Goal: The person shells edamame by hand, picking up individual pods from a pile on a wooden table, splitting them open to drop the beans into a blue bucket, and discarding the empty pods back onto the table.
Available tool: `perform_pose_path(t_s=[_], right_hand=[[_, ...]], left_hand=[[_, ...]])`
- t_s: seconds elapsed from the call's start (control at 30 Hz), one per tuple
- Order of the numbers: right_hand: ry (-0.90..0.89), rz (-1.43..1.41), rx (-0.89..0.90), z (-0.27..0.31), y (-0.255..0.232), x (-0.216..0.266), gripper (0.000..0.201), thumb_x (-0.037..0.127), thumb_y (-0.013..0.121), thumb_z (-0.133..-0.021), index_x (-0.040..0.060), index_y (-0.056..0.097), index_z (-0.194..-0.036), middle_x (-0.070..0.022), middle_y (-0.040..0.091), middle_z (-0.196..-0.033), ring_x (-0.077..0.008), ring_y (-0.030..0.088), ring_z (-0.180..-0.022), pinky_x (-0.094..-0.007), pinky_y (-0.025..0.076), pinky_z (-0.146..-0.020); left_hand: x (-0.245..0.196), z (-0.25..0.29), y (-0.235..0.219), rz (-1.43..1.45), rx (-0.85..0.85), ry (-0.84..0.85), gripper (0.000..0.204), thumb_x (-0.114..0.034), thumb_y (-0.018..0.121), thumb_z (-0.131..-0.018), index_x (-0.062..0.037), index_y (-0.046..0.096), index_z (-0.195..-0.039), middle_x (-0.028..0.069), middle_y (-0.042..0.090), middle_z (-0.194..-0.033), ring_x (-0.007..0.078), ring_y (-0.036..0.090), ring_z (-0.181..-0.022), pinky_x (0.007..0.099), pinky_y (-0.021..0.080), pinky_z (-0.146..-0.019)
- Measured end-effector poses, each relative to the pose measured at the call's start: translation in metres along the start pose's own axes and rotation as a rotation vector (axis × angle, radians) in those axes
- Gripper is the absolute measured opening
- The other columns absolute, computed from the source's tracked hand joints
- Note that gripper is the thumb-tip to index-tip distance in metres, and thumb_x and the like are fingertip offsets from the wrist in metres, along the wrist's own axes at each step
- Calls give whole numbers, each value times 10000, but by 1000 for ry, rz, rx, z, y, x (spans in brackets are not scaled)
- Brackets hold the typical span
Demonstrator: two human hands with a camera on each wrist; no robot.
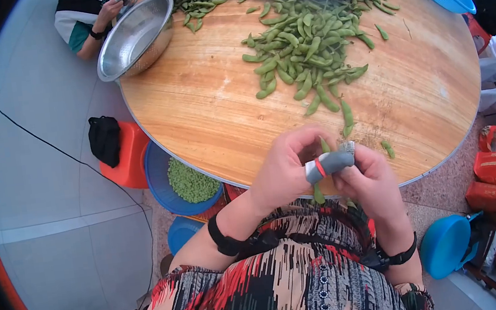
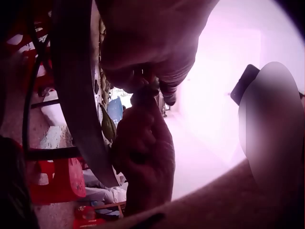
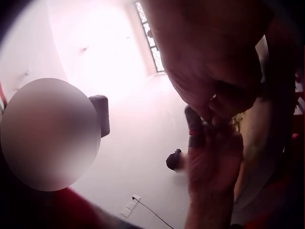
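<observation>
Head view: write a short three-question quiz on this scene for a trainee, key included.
1. What lies heaped on the wooden table? a) red apples b) green pods c) loose carrots
2. True or false: the blue basin of shelled beans sits lower than the tabletop.
3. Fill in: the gray cover with a red band is on the left hand's ____.

Key: 1 b; 2 true; 3 thumb.
</observation>
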State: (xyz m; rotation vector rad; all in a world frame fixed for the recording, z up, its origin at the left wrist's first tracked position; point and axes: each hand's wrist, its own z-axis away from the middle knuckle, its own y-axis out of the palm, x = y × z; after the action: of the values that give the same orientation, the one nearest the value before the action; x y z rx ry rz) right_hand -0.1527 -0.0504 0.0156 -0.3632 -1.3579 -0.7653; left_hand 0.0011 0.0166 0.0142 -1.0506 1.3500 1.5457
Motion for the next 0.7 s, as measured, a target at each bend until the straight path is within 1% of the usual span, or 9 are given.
perform_pose_path(t_s=[0.1, 0.17, 0.3, 0.37, 0.4, 0.5, 0.53, 0.63, 0.7], right_hand=[[91, 23, -21, 0, 1, 7, 139, 149, 519, -900, 41, 582, -838, 25, 534, -636, -9, 397, -483, -164, 285, -417], [235, -266, 26, -1, -5, 8, 145, 146, 529, -889, 28, 594, -834, 29, 539, -637, -25, 437, -522, -180, 318, -456], [231, -66, -1, -8, -19, 16, 164, 159, 544, -876, 6, 597, -853, 25, 519, -609, -47, 457, -528, -211, 341, -459], [-127, 500, -266, -16, -30, 13, 174, 167, 554, -862, 0, 601, -879, -29, 520, -574, -121, 474, -491, -264, 371, -456], [-276, 821, -342, -20, -29, 14, 198, 201, 575, -848, 9, 565, -898, -105, 527, -570, -243, 519, -507, -341, 415, -493], [-120, 1283, -433, -18, -4, 14, 223, 231, 594, -835, 26, 520, -881, -152, 555, -625, -322, 555, -589, -395, 438, -549], [-239, 1349, -441, -20, -2, 7, 262, 264, 602, -831, 36, 478, -865, -155, 573, -666, -327, 575, -632, -413, 441, -554], [-183, 1270, -478, -22, -6, 0, 246, 252, 601, -832, 29, 507, -872, -173, 577, -702, -337, 578, -666, -409, 443, -554], [-250, 1177, -481, -19, -14, 3, 220, 222, 611, -827, 21, 534, -876, -151, 588, -698, -290, 588, -645, -375, 447, -550]], left_hand=[[-6, 5, -5, -134, -64, -41, 230, -78, 661, -803, -6, 567, -1000, 23, 596, -741, 86, 585, -642, 174, 440, -543], [-7, 6, -10, 55, -17, -82, 194, -60, 621, -826, -3, 582, -1007, 27, 600, -758, 90, 587, -636, 192, 452, -543], [0, 1, -19, 227, 21, -52, 181, -27, 568, -845, 1, 594, -1022, 32, 604, -826, 82, 565, -672, 200, 453, -597], [3, -3, -21, 241, -153, 56, 170, -9, 529, -854, -9, 625, -995, 23, 611, -894, 66, 550, -791, 187, 421, -685], [1, -3, -23, 322, -158, 48, 187, 38, 520, -826, -5, 631, -970, 10, 594, -932, 64, 524, -834, 182, 397, -729], [6, -6, -31, 363, -119, 50, 206, 57, 516, -808, -10, 635, -963, 6, 594, -902, 69, 527, -821, 186, 402, -711], [6, -6, -29, 364, -119, 50, 206, 57, 516, -808, -10, 635, -963, 6, 594, -902, 69, 527, -821, 186, 402, -711], [4, -6, -23, 141, -190, 52, 206, 61, 512, -806, -7, 638, -954, 21, 599, -893, 68, 533, -823, 207, 419, -699], [2, -5, -20, -359, -87, 249, 310, 23, 551, -809, -26, 561, -1115, 33, 584, -889, 65, 528, -764, 204, 424, -662]])
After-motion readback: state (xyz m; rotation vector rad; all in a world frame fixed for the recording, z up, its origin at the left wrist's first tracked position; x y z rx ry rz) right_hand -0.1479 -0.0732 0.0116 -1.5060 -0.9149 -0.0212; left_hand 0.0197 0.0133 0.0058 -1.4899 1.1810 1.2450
